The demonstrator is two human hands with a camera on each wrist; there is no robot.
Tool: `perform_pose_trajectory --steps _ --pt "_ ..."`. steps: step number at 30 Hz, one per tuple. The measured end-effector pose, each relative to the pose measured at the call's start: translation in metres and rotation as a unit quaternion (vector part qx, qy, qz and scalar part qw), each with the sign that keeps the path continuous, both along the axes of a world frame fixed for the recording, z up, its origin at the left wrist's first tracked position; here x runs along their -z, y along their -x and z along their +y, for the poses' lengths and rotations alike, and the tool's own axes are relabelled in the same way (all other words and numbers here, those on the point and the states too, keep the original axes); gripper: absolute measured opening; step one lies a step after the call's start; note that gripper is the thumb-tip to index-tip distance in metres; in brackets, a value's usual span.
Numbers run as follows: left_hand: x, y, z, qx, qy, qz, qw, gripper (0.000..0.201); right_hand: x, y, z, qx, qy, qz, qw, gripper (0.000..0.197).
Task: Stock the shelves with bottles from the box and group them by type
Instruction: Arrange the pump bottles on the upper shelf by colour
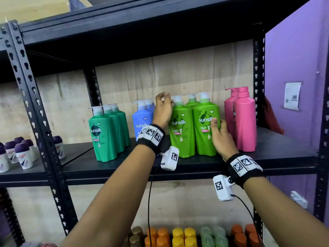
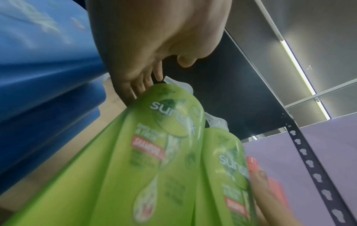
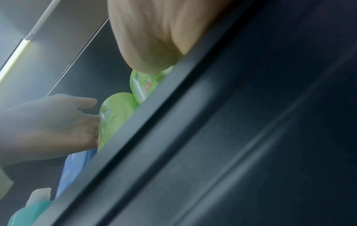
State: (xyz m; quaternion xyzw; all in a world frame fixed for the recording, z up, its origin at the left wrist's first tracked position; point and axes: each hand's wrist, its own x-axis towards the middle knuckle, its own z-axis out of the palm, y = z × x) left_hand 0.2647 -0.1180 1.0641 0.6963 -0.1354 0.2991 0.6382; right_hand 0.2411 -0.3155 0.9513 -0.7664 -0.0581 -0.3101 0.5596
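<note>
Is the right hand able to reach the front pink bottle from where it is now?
Probably yes. The right hand rests on the right side of the lime green bottle, and the front pink bottle stands just beside it, with nothing between them.

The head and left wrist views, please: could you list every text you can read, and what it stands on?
"sunsilk": teal bottle, blue bottle, light green bottles.
"SHAMPOO": red band on the light green bottles, left wrist view.
"NEW": blue bottle's badge.
Too small or blurred: finer label print, wall notice, roll-on labels.
</note>
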Motion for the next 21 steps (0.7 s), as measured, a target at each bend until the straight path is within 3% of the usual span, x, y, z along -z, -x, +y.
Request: perform_pose_trajectory --steps 4,15,21 --pt "-0.011 -0.011 -0.006 0.010 -0.008 0.012 1.000 0.032 0.001 0.000 0.000 0.022 0.002 0.011 1.000 0.060" --pt "0.012 -0.012 -0.014 -0.054 -0.028 -0.042 0.997 0.047 0.002 0.001 0.000 0.031 0.004 0.015 0.999 0.064" --pt "0.014 -0.019 -0.015 -0.080 -0.014 -0.053 0.995 0.039 0.001 0.002 0.001 0.031 0.001 0.016 0.999 0.062"
